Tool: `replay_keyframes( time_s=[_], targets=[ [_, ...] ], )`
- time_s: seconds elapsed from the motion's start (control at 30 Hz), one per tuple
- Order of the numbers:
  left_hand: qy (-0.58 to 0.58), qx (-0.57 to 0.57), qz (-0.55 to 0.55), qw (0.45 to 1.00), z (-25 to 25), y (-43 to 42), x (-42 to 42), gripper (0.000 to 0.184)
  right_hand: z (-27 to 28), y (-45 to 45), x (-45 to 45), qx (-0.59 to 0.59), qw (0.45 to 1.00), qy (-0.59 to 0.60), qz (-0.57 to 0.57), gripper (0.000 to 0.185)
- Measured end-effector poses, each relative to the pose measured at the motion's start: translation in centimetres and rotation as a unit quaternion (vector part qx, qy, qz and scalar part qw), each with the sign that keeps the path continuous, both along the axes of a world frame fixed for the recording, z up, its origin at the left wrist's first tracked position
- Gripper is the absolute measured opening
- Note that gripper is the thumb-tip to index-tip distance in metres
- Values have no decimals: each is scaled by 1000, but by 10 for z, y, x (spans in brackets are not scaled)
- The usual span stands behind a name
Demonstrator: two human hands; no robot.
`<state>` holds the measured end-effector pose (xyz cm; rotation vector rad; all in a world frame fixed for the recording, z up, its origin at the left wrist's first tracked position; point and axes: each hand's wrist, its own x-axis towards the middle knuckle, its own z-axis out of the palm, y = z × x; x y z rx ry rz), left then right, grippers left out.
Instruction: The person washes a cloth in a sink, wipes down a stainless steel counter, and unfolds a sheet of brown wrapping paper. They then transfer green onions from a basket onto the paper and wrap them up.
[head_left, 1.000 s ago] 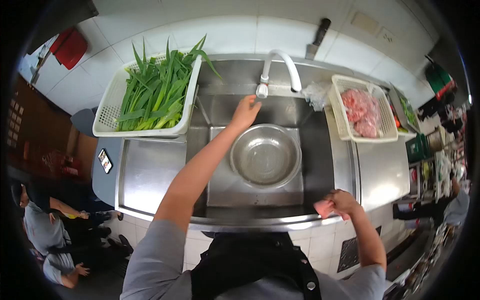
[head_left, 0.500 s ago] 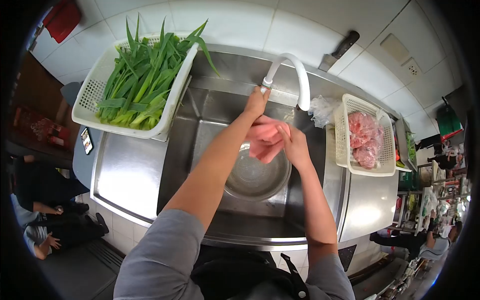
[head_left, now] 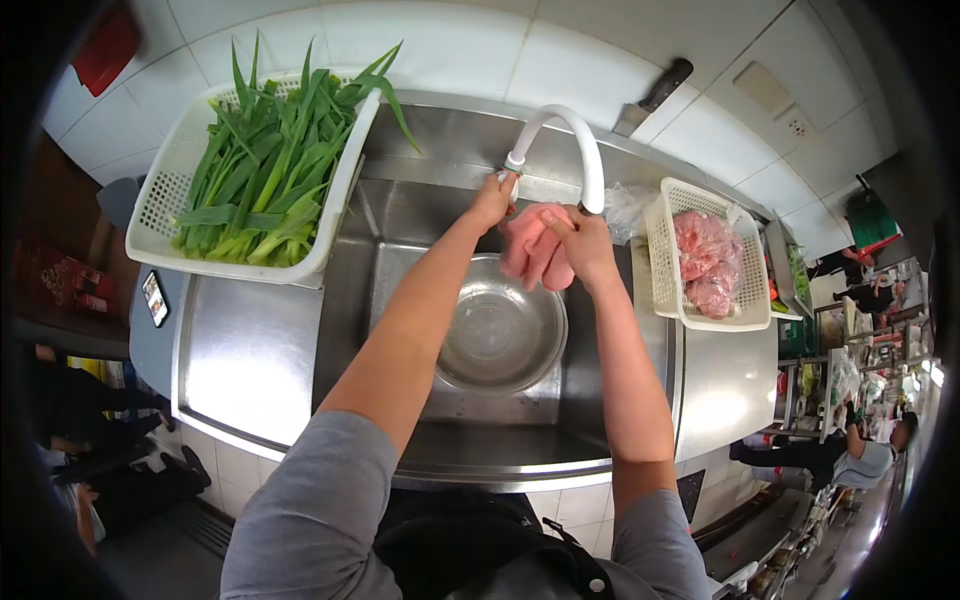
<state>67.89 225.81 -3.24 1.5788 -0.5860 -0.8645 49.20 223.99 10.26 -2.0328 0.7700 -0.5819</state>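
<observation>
My left hand point(head_left: 493, 200) is closed on the base of the white faucet point(head_left: 590, 150), where its tap handle sits at the back of the sink. From the closed fingers of my right hand point(head_left: 590, 248) hangs what looks like a pink rubber glove point(head_left: 530, 250), soft and folded, with finger-like lobes drooping. The glove is just left of the faucet's spout. Below it, a round metal basin point(head_left: 495, 345) rests inside the steel sink point(head_left: 440, 440). No water stream can be made out.
At left stands a white basket point(head_left: 290, 270) of leafy green stalks point(head_left: 265, 165). A second basket point(head_left: 700, 318) at right holds bagged pinkish meat point(head_left: 708, 255), beside a clear plastic bag point(head_left: 625, 215). A cleaver point(head_left: 655, 98) is at the wall; a phone point(head_left: 155, 298) lies left. Other people are at both sides.
The glove has risen toward the spout with my right hand, and its lobes now hang down. My left hand stays at the faucet base. The view has shifted slightly.
</observation>
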Motion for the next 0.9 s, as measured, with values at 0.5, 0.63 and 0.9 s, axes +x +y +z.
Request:
replay_keyframes(
  time_s=[0.5, 0.63, 0.9],
  targets=[
    [370, -132, -167, 904, 1, 69, -67, 71, -37, -15, 1, 289, 954, -47, -59, 27],
    [509, -155, -68, 844, 24, 57, -104, 70, -67, 27, 14, 191, 967, -169, -9, 31],
    [187, 47, 66, 979, 1, 46, -124, 55, -87, -6, -25, -146, 953, 191, -186, 32]
  ],
)
